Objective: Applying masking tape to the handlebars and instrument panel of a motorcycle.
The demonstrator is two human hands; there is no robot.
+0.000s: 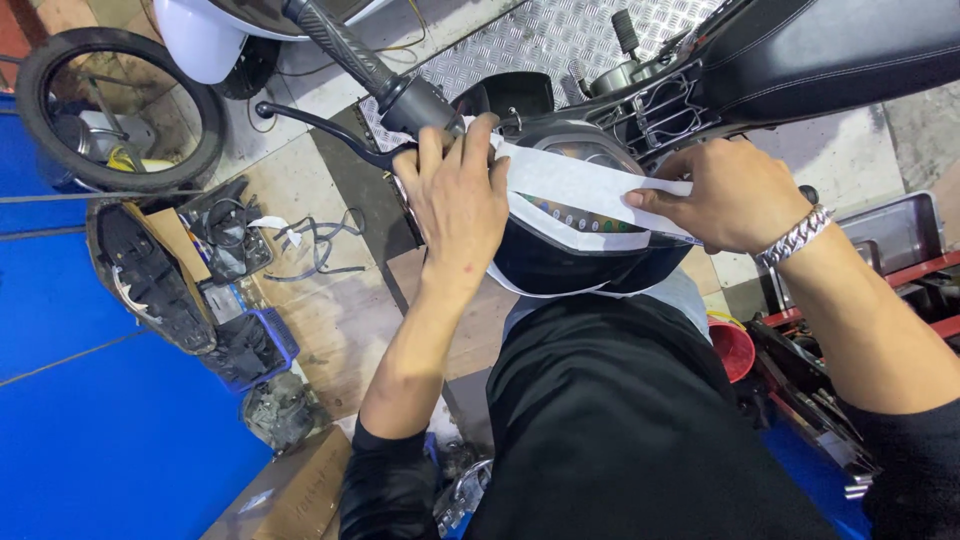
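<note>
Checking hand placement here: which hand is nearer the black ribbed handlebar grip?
Left. The left hand presses the white paper strip just below the black ribbed handlebar grip; the right hand holds the strip's far end.
</note>
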